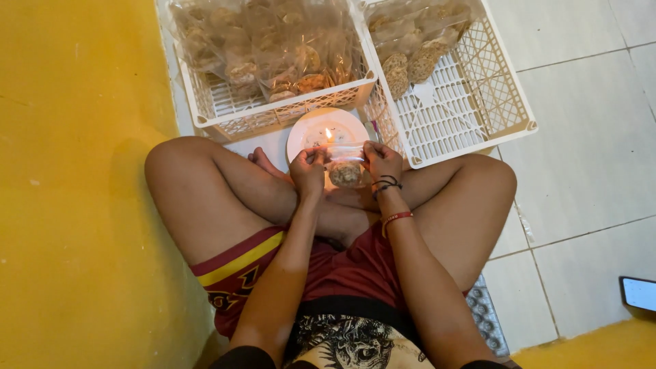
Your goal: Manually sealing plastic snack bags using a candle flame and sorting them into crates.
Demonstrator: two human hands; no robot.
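While the person sits cross-legged on the tiled floor (588, 164), left hand (307, 171) and right hand (383, 161) pinch a small clear plastic bag of brown snack (346, 167) taut, its top edge by a small candle flame (328, 134) on a round white plate (307, 130) at 12 o'clock; two white plastic lattice crates (471, 102) behind.

Around the plate (301, 133), room is tight: the flame (328, 134) burns on it, the full basket (225, 119) stands just behind, a second basket (471, 130) crowds its right, and bent knees close both sides. Bare tile floor (588, 205) lies open beyond the second basket.
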